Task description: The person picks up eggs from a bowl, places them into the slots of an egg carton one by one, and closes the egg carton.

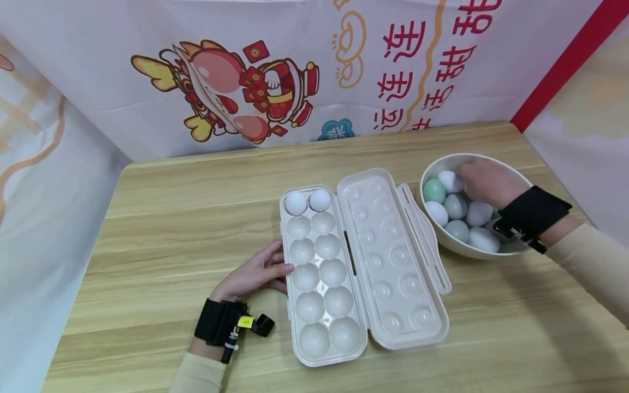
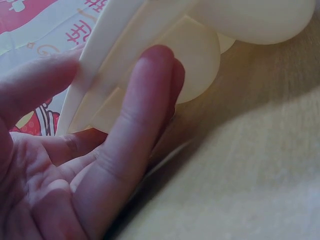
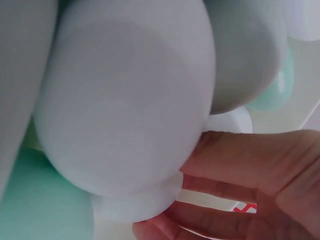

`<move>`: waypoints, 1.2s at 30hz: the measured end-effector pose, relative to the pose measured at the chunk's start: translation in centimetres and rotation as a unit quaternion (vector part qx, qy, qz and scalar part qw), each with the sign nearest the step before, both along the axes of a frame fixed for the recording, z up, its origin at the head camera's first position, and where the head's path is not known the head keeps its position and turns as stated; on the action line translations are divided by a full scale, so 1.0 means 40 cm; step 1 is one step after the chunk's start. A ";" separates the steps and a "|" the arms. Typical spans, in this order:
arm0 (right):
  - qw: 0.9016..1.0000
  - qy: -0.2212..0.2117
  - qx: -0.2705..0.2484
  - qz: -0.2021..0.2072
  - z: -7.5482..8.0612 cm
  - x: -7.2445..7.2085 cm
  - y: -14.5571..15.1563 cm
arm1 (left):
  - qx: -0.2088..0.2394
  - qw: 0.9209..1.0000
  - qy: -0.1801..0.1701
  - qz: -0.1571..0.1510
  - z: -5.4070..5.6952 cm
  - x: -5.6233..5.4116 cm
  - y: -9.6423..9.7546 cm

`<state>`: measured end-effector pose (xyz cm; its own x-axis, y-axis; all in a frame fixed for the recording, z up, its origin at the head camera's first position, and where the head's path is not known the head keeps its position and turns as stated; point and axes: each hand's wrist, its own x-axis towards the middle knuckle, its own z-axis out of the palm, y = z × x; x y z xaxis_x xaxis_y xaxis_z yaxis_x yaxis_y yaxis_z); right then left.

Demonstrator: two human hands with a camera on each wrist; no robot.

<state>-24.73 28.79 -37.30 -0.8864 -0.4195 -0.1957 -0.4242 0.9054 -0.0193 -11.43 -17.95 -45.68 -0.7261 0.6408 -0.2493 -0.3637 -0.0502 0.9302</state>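
An open white plastic egg carton [image 1: 321, 284] lies on the table, two white eggs [image 1: 296, 203] in its far cups. My left hand [image 1: 260, 270] grips the carton's left edge, thumb at the rim and fingers [image 2: 132, 120] against the side below it. To the right, a cream bowl [image 1: 454, 248] holds several white, grey and green eggs [image 1: 456, 206]. Inside it, by the far side, is my right hand [image 1: 491, 183]. In the right wrist view its thumb and fingers pinch a white egg [image 3: 145, 204], partly hidden behind a nearer pale egg [image 3: 125, 100].
The carton's lid [image 1: 393, 273] lies folded back to the right, its latch flap [image 1: 426, 240] close to the bowl. A wooden table [image 1: 162, 262] lies underneath. Behind it hangs a printed white cloth [image 1: 275, 22], with another white cloth [image 1: 44, 207] along the left.
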 end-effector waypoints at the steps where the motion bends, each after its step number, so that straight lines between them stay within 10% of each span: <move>1: 1.000 -0.002 0.004 0.001 0.000 -0.001 0.001 | 0.000 1.000 0.000 0.000 0.000 0.000 0.000; 22: 0.994 -0.091 0.008 -0.056 0.035 -0.007 0.025 | 0.005 1.000 0.006 0.000 -0.007 0.000 0.000; 36: 0.996 -0.065 0.002 -0.061 0.082 0.007 0.020 | -0.001 1.000 0.000 0.005 -0.001 0.002 0.001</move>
